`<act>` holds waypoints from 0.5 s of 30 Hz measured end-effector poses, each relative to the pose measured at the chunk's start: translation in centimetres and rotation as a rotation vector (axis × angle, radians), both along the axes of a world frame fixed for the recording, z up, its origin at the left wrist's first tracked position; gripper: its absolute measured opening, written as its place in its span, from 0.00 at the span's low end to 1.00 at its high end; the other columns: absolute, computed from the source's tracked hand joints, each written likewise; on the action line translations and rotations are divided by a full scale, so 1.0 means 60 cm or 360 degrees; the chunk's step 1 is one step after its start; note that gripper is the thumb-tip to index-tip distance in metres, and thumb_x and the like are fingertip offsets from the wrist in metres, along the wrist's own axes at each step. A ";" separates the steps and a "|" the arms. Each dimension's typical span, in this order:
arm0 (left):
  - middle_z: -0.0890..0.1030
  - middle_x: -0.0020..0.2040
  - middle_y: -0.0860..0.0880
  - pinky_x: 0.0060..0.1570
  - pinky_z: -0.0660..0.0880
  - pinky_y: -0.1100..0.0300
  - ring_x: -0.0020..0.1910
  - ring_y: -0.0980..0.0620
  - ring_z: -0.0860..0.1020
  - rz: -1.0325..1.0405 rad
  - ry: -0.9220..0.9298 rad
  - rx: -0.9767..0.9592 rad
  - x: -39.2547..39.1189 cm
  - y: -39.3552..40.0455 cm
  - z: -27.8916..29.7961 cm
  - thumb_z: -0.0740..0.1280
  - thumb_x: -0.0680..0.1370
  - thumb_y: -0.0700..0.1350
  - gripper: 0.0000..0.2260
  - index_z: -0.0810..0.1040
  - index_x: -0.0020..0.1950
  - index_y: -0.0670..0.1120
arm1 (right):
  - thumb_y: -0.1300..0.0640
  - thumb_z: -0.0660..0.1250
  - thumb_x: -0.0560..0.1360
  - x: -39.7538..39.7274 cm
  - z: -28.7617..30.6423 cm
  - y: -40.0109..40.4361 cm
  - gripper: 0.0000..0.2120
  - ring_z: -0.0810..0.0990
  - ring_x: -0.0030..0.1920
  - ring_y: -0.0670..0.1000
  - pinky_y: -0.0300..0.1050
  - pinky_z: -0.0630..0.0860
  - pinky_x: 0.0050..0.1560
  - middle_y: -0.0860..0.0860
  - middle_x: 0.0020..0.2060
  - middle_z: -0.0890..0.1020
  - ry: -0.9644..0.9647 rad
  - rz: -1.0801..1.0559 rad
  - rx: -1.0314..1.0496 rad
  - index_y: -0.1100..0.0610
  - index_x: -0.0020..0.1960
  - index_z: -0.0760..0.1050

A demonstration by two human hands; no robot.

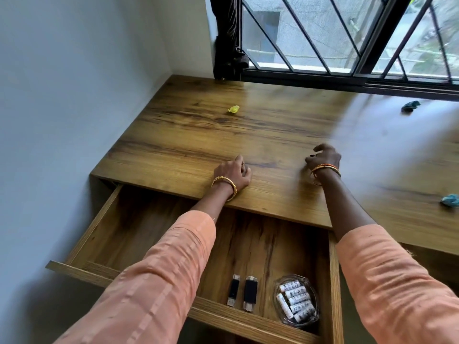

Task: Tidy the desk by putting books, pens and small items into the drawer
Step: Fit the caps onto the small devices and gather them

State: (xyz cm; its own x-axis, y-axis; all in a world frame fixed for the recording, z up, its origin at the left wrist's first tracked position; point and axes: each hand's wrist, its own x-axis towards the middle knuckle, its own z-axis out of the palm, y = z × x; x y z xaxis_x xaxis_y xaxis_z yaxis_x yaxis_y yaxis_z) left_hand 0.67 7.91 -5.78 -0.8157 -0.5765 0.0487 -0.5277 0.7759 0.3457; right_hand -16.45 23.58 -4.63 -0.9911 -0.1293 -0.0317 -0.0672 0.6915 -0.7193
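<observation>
The wooden drawer (104, 219) under the desk front stands pulled out. At its front lie two black USB sticks (233, 290) (249, 292) and a glass dish (314, 292) with several white batteries. My left hand (233, 173) rests on the desk (198, 135) near its front edge, fingers loosely curled, nothing seen in it. My right hand (324, 158) hovers low over the desk to the right with its fingers curled down. A small dark spot shows at its fingertips; motion blur hides whether it holds anything.
A crumpled yellow scrap (233, 109) lies at the back left of the desk. Two teal crumpled scraps (411, 106) (450, 200) lie at the right. A wall bounds the left side, a barred window (323, 45) the back.
</observation>
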 end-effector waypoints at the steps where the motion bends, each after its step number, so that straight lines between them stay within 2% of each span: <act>1: 0.82 0.46 0.46 0.44 0.71 0.56 0.47 0.42 0.79 -0.0012 0.0012 0.0020 0.003 -0.001 -0.001 0.61 0.76 0.53 0.10 0.72 0.48 0.47 | 0.63 0.69 0.69 0.012 0.004 0.004 0.14 0.78 0.58 0.57 0.44 0.72 0.60 0.59 0.53 0.82 -0.0035 -0.0023 -0.0047 0.62 0.55 0.79; 3: 0.81 0.48 0.46 0.45 0.71 0.56 0.49 0.42 0.78 -0.0035 0.0014 0.0086 0.006 -0.003 0.000 0.62 0.76 0.52 0.10 0.73 0.48 0.46 | 0.60 0.72 0.68 0.038 0.012 0.012 0.13 0.80 0.55 0.55 0.42 0.73 0.57 0.57 0.50 0.83 -0.0144 -0.0082 -0.0194 0.62 0.51 0.81; 5: 0.80 0.51 0.45 0.47 0.72 0.56 0.51 0.43 0.78 -0.0078 -0.0017 0.0173 0.015 -0.007 0.003 0.63 0.76 0.51 0.10 0.74 0.49 0.46 | 0.58 0.75 0.66 0.075 0.017 0.019 0.11 0.82 0.46 0.53 0.44 0.77 0.55 0.56 0.42 0.85 -0.0313 -0.0067 -0.0431 0.62 0.46 0.83; 6: 0.79 0.52 0.45 0.49 0.72 0.56 0.52 0.43 0.77 -0.0114 -0.0040 0.0217 0.022 -0.010 0.004 0.64 0.76 0.50 0.10 0.75 0.51 0.45 | 0.59 0.75 0.66 0.100 0.020 0.022 0.10 0.83 0.40 0.51 0.44 0.79 0.52 0.55 0.36 0.84 -0.0397 -0.0027 -0.0563 0.63 0.45 0.83; 8: 0.78 0.55 0.44 0.54 0.71 0.56 0.55 0.43 0.75 -0.0231 -0.0089 0.0294 0.041 -0.013 0.010 0.65 0.75 0.48 0.10 0.76 0.54 0.45 | 0.64 0.74 0.68 0.161 0.023 0.024 0.07 0.80 0.29 0.44 0.36 0.80 0.41 0.51 0.27 0.82 -0.0552 0.0081 -0.0783 0.66 0.44 0.81; 9: 0.78 0.56 0.43 0.55 0.70 0.56 0.56 0.44 0.74 -0.0293 -0.0107 0.0326 0.056 -0.015 0.013 0.65 0.75 0.47 0.10 0.76 0.54 0.44 | 0.67 0.72 0.69 0.200 0.026 0.022 0.04 0.79 0.26 0.42 0.33 0.79 0.35 0.52 0.28 0.82 -0.0658 0.0157 -0.0872 0.66 0.43 0.80; 11: 0.77 0.57 0.44 0.56 0.71 0.56 0.57 0.45 0.75 -0.0369 -0.0122 0.0406 0.094 -0.017 0.017 0.66 0.76 0.46 0.11 0.77 0.55 0.43 | 0.69 0.70 0.70 0.276 0.024 0.016 0.03 0.81 0.29 0.45 0.36 0.80 0.33 0.57 0.35 0.83 -0.0913 0.0379 -0.0987 0.65 0.43 0.78; 13: 0.77 0.57 0.44 0.56 0.72 0.56 0.56 0.46 0.75 -0.0385 -0.0110 0.0482 0.138 -0.019 0.018 0.66 0.76 0.46 0.11 0.77 0.56 0.43 | 0.67 0.70 0.71 0.338 0.016 0.013 0.05 0.84 0.36 0.48 0.40 0.82 0.39 0.56 0.37 0.84 -0.1084 0.0677 -0.0817 0.63 0.47 0.79; 15: 0.78 0.56 0.45 0.56 0.74 0.56 0.55 0.46 0.76 -0.0381 -0.0095 0.0587 0.192 -0.022 0.015 0.66 0.76 0.45 0.10 0.78 0.55 0.43 | 0.66 0.71 0.71 0.386 -0.006 0.003 0.06 0.83 0.38 0.48 0.40 0.81 0.44 0.54 0.38 0.84 -0.0956 0.0904 -0.0357 0.56 0.45 0.82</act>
